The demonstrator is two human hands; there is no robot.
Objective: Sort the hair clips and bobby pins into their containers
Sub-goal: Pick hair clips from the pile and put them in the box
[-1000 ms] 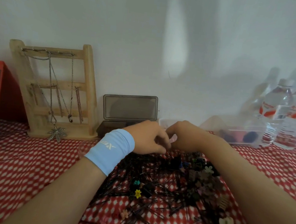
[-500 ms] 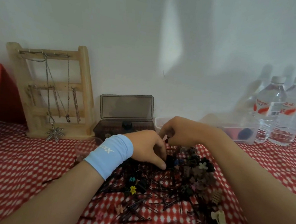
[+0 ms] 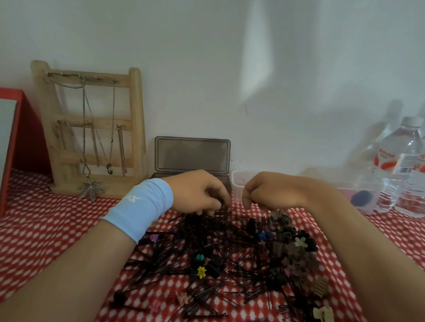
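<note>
Left hand [image 3: 197, 192] and right hand [image 3: 268, 190]: fingers curled down at the far edge of the pile [image 3: 235, 257].
Bobby pins [image 3: 199, 227] lie tangled with hair clips [image 3: 299, 251] on the red cloth [image 3: 28, 233]. The dark lidded box [image 3: 191, 156] and clear tub [image 3: 239, 180] stand just behind. Risk: interlocked pins may lift in clumps and drag clips into the wrong container. Knuckles hide what either hand grips, if anything. The box's contents are out of sight.

Red-and-white checked tablecloth [image 3: 27, 241], pile of bobby pins [image 3: 213, 242] and hair clips [image 3: 299, 251], water bottles [image 3: 399, 164]
</note>
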